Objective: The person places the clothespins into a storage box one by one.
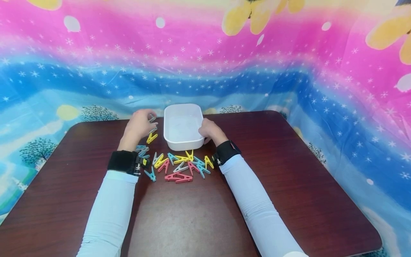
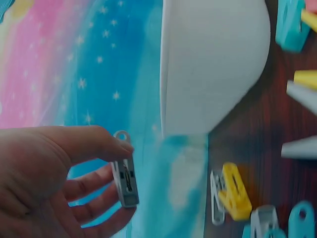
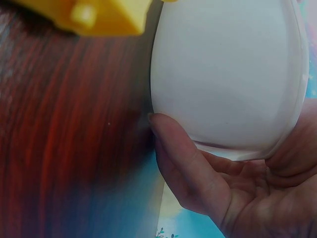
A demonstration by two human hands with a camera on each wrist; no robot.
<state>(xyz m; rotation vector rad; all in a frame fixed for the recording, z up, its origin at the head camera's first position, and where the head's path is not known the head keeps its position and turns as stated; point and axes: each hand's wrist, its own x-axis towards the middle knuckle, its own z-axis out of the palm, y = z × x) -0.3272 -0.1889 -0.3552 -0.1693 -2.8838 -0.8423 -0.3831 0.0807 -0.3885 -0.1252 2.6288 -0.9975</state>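
My left hand [image 1: 138, 124] is left of a white plastic container [image 1: 183, 146], at the table's far side. In the left wrist view its thumb and fingers pinch a grey clothespin [image 2: 127, 176], held apart from the container. My right hand [image 1: 212, 131] grips the container's right side, as the right wrist view also shows, with fingers [image 3: 181, 148] against the white wall [image 3: 228, 84]. No clothespins show inside the container in the head view. Close to the left hand lies a yellow clothespin [image 1: 152, 138], with a grey clothespin [image 2: 217, 198] beside it.
Red, blue, yellow and grey clothespins [image 1: 178, 177] lie scattered in front of the container, between the forearms. They rest on a dark wooden table [image 1: 282, 171]. A patterned cloth [image 1: 199, 53] hangs behind and to the sides of the table.
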